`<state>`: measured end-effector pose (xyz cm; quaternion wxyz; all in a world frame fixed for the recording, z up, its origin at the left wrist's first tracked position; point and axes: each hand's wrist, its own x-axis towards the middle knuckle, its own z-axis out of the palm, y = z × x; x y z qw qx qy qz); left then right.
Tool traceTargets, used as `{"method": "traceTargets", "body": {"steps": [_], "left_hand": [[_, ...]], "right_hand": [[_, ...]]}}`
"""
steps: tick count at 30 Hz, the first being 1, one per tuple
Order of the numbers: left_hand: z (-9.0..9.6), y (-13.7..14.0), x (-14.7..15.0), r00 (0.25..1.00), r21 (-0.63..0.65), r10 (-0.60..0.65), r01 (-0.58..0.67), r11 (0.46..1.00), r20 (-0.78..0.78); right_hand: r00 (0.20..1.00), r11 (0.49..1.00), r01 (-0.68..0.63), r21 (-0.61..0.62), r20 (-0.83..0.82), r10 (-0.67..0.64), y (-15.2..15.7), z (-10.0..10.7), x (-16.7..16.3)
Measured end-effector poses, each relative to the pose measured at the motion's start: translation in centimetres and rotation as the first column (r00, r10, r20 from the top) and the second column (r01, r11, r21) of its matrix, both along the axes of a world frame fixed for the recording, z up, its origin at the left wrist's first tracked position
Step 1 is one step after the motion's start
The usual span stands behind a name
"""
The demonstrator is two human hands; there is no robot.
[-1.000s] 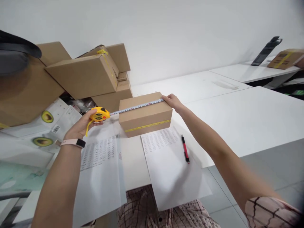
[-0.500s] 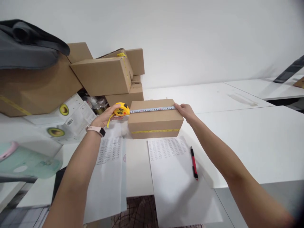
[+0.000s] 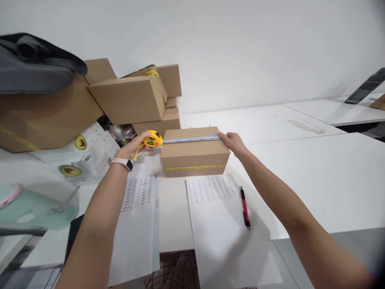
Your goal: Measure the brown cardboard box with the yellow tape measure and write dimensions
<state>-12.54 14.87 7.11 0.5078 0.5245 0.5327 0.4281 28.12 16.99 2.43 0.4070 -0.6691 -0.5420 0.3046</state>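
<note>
A brown cardboard box [image 3: 194, 150] with a yellow strip along its front side sits on the white table. My left hand [image 3: 135, 146] grips the yellow tape measure [image 3: 153, 139] just beyond the box's left edge; a yellow strap dangles from its case. Out of the case runs the blade [image 3: 192, 140], laid lengthwise across the box's top. At the top's right edge, my right hand [image 3: 233, 142] pinches the blade's end with fingers closed, and the tip itself is hidden under them.
Printed sheets [image 3: 222, 228] lie before the box, with a red and black pen [image 3: 244, 208] beside them. More papers [image 3: 132, 237] lie under my left forearm. Stacked cartons [image 3: 126, 100], avocado-printed boxes [image 3: 87, 156] and a mint-green container [image 3: 36, 208] crowd the left side.
The hands, blade and box keep the same arrangement. The whole view has shifted slightly, with little else different.
</note>
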Motion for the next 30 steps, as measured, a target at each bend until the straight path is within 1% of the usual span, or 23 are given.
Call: {"method": "traceTargets", "body": {"steps": [3,6,7,9,10,11,12,13,14,15,16,17,18,19,20,23,25,27,30], "left_hand": [[0.2,-0.2,0.2,1.0,-0.013,0.0,0.0,1.0,-0.007],[1.7,-1.8,0.8,0.998,0.051,0.029,-0.026,0.998,-0.052],[2.3,-2.9,1.1,0.996,0.086,0.027,-0.02,0.996,-0.087],[3.2,-6.0,1.9,0.983,0.122,-0.024,0.047,0.991,-0.182],[3.3,-8.0,2.5,0.971,0.111,-0.073,0.1,0.989,-0.228],[2.9,-10.2,3.3,0.954,0.066,-0.148,0.171,0.983,-0.261],[2.2,-12.5,4.2,0.943,0.014,-0.231,0.241,0.97,-0.242],[1.1,-14.7,5.3,0.926,-0.058,-0.331,0.326,0.943,-0.179],[-0.2,-16.8,6.5,0.903,-0.126,-0.423,0.412,0.902,-0.077],[-1.6,-18.7,7.9,0.868,-0.185,-0.493,0.495,0.849,0.059],[-3.0,-20.1,9.4,0.848,-0.225,-0.49,0.527,0.82,0.199],[-4.1,-21.2,10.9,0.834,-0.221,-0.453,0.529,0.82,0.315],[-4.9,-21.7,12.3,0.824,-0.198,-0.401,0.505,0.84,0.4],[-5.3,-21.8,13.6,0.815,-0.163,-0.344,0.462,0.872,0.466],[-5.4,-21.5,14.8,0.803,-0.127,-0.293,0.412,0.902,0.519],[-4.2,-18.9,16.7,0.772,-0.075,-0.195,0.299,0.951,0.604],[-3.1,-17.1,17.1,0.779,-0.096,-0.145,0.254,0.963,0.61],[-2.5,-16.0,17.3,0.793,-0.125,-0.111,0.229,0.965,0.599],[-2.7,-15.9,17.8,0.792,-0.138,-0.098,0.224,0.965,0.602]], "right_hand": [[1.0,1.0,0.002,0.007,0.008,-0.002,0.1,-0.1,-0.2],[1.0,1.0,0.003,0.027,0.03,-0.004,0.2,0.0,0.0],[0.999,0.999,-0.004,0.035,0.032,0.003,0.2,0.1,0.3],[0.999,0.997,-0.035,0.063,0.009,0.034,0.1,0.5,0.8],[0.998,0.995,-0.056,0.088,-0.012,0.057,0.0,0.9,1.0],[0.996,0.989,-0.08,0.122,-0.035,0.085,-0.1,1.4,1.1],[0.992,0.981,-0.108,0.163,-0.053,0.118,-0.1,1.9,1.0],[0.986,0.968,-0.143,0.205,-0.058,0.158,-0.1,2.5,0.8],[0.978,0.952,-0.19,0.24,-0.044,0.206,0.0,3.2,0.3],[0.965,0.932,-0.249,0.264,-0.008,0.261,0.3,3.9,-0.5],[0.948,0.908,-0.317,0.275,0.051,0.315,0.7,4.5,-1.4],[0.924,0.884,-0.381,0.27,0.129,0.359,1.3,5.1,-2.4],[0.897,0.866,-0.433,0.252,0.22,0.385,2.1,5.7,-3.5],[0.871,0.86,-0.458,0.224,0.307,0.384,3.1,6.1,-4.6],[0.852,0.871,-0.454,0.188,0.376,0.363,4.1,6.4,-5.6],[0.835,0.929,-0.358,0.092,0.476,0.275,6.9,6.4,-8.1],[0.838,0.954,-0.298,0.041,0.49,0.241,8.1,6.0,-9.0],[0.844,0.965,-0.264,-0.012,0.481,0.237,8.5,5.5,-9.3],[0.856,0.967,-0.25,-0.053,0.454,0.247,8.2,5.1,-9.2]]}}
